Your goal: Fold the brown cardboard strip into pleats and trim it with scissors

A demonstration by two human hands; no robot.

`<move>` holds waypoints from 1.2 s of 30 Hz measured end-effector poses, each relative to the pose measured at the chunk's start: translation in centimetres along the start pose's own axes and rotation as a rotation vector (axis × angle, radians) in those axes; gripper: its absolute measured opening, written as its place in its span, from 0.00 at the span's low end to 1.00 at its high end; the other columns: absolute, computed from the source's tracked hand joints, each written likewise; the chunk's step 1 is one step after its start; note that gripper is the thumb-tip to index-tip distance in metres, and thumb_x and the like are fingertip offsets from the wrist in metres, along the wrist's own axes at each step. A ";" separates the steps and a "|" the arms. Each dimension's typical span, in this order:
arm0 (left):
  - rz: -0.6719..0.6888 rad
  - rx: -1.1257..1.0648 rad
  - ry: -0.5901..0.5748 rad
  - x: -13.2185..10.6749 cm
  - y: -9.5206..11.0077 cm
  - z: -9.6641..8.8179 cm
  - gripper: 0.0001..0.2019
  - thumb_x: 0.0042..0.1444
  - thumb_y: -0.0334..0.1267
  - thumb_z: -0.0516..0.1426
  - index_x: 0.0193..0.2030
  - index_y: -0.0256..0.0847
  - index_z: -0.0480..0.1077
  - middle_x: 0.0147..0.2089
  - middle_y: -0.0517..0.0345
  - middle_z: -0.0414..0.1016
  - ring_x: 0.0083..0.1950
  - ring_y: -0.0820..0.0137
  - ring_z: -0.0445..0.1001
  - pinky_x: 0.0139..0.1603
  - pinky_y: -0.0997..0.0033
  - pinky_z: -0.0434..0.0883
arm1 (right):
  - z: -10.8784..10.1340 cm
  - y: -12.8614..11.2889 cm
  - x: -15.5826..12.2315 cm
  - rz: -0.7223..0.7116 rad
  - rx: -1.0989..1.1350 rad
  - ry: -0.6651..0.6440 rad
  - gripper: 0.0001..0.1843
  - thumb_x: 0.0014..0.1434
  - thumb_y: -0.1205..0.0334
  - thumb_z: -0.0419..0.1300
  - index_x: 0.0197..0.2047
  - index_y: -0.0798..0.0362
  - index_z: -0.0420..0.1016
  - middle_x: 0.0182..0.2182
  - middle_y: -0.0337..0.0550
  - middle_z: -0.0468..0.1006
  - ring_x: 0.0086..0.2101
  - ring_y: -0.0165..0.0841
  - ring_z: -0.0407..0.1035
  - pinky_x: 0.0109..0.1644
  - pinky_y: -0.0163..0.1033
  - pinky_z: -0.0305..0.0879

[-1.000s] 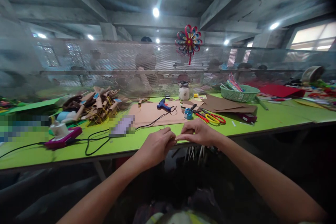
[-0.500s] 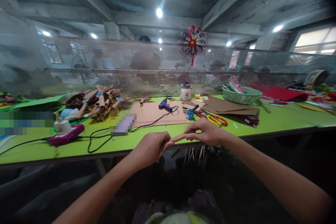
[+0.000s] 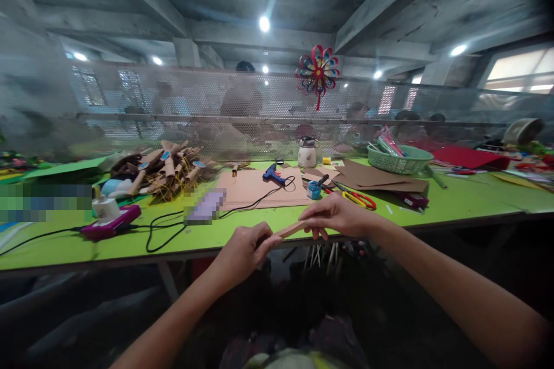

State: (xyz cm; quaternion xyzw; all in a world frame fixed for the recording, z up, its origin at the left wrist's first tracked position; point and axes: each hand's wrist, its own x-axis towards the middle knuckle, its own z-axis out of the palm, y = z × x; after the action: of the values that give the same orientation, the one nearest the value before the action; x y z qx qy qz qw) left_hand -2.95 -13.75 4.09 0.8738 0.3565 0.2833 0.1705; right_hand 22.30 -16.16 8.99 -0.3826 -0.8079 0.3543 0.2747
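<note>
Between my two hands, just over the table's front edge, is a narrow brown cardboard strip [image 3: 291,230]. My left hand [image 3: 247,247] pinches its left end between thumb and fingers. The right end is gripped by my right hand [image 3: 333,216], with the thumb and index finger closed on it and the other fingers curled below. Beyond the hands, a blue glue gun [image 3: 272,174] lies on a flat cardboard sheet [image 3: 242,187]. Near my right hand stand a small blue pot [image 3: 314,189] and red-and-yellow scissors [image 3: 359,200].
On the green table [image 3: 259,216] are a purple power strip [image 3: 110,225], a black cable and a blurred-out flat object [image 3: 205,206]. A heap of cardboard pieces [image 3: 168,170] lies left. At right are brown sheets [image 3: 376,176] and a green basket [image 3: 400,159]. A perforated screen [image 3: 194,104] stands behind.
My left hand has shifted slightly left and down along the strip, so more of the strip shows between the hands. My right hand has stayed nearly in place.
</note>
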 end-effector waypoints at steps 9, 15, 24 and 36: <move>-0.147 -0.549 -0.331 1.8 -0.3 -0.1 0.23 0.54 0.56 0.54 0.27 0.34 0.69 0.22 0.59 0.69 0.24 0.74 0.64 0.26 0.77 0.59 | 0.0 1.6 1.7 0.071 0.233 0.059 0.18 0.55 0.53 0.61 0.42 0.60 0.75 0.19 0.36 0.71 0.18 0.22 0.61 0.22 0.29 0.57; -0.246 -0.781 -0.277 2.1 0.6 0.9 0.21 0.48 0.52 0.60 0.37 0.33 0.75 0.27 0.59 0.69 0.28 0.73 0.62 0.28 0.76 0.56 | 0.3 2.2 1.8 0.112 0.313 0.077 0.15 0.54 0.56 0.61 0.39 0.59 0.74 0.19 0.35 0.70 0.17 0.21 0.59 0.20 0.28 0.50; -0.453 -1.230 -0.114 1.3 0.5 4.1 0.15 0.42 0.45 0.67 0.29 0.34 0.72 0.25 0.62 0.68 0.26 0.77 0.63 0.28 0.78 0.58 | 4.0 5.0 2.1 0.153 0.711 0.322 0.18 0.54 0.49 0.62 0.38 0.57 0.72 0.21 0.37 0.72 0.18 0.23 0.63 0.18 0.27 0.53; -0.570 -1.441 -0.031 0.5 1.2 6.2 0.14 0.42 0.39 0.68 0.30 0.32 0.72 0.28 0.53 0.75 0.29 0.73 0.72 0.33 0.77 0.66 | 9.0 5.8 0.5 0.104 0.827 0.442 0.23 0.57 0.44 0.58 0.32 0.59 0.76 0.25 0.43 0.75 0.26 0.28 0.67 0.27 0.32 0.62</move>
State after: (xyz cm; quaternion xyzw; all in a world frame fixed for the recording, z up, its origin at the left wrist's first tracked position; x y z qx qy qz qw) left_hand 1.76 -14.77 0.04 0.4255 0.2929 0.3780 0.7683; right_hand 18.05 -16.41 -0.86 -0.3473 -0.5008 0.5696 0.5515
